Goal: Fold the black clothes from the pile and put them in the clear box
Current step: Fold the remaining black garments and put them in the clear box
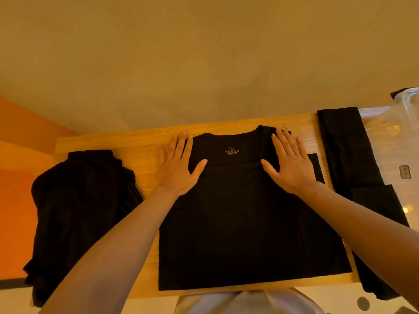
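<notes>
A black T-shirt (244,218) lies flat on the wooden table (140,152), collar away from me, with a grey XL size print inside the neck. My left hand (178,165) presses flat on its left shoulder, fingers straight and partly on the wood. My right hand (290,165) lies flat on the right shoulder, where the sleeve is folded inward. A heap of black clothes (79,211) sits at the table's left end. At the far right stands the clear box (399,141), with black garments (353,159) lying against its near side.
A plain wall rises right behind the table's far edge. An orange surface fills the left side. My light-coloured clothing (247,302) shows below the table's near edge. A small dark latch (405,172) sits on the clear box.
</notes>
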`<state>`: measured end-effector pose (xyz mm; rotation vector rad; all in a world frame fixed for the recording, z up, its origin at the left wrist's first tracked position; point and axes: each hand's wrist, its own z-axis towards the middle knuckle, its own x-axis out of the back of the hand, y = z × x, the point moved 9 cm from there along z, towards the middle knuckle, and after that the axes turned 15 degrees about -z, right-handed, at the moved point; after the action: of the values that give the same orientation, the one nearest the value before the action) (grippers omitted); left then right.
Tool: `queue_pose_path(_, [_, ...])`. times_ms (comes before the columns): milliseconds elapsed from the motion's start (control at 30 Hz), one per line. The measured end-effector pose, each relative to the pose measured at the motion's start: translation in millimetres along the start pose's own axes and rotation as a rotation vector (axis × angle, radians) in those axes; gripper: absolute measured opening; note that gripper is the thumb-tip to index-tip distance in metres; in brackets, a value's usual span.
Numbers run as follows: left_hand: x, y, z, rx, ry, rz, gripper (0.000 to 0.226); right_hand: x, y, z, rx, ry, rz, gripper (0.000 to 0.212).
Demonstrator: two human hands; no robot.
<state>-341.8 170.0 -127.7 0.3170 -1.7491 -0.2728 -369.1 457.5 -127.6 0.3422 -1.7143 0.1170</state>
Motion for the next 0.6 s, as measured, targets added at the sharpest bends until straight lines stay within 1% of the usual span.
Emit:
queue_pose_path(67, [5,11,-9,-0.078,0.071,-0.035,0.071,5,-5,-6,0.046,0.040,0.005,0.074])
queue_pose_path(100, [4,18,-15,-0.128,0.073,-0.050,0.068,6,-7,-10,0.071,0.051,0.009,0.072])
queue_pose_path(200, [-14,37,-35,-0.261,-0.024,-0.017,0.063,0,-10,-24,0.124,0.033,0.008,0.067])
queue_pose_path(267, [-24,37,-44,-0.253,-0.062,-0.007,0.063,-7,-9,-36,0.117,0.015,0.012,0.067])
queue_pose_path(333, [-28,34,-53,-0.219,-0.060,-0.013,0.063,-10,-9,-49,0.104,0.008,0.014,0.067])
queue_pose_path(600, [-35,33,-101,-0.201,-0.103,-0.025,0.062,-15,-13,-93,0.118,-0.005,0.027,0.065])
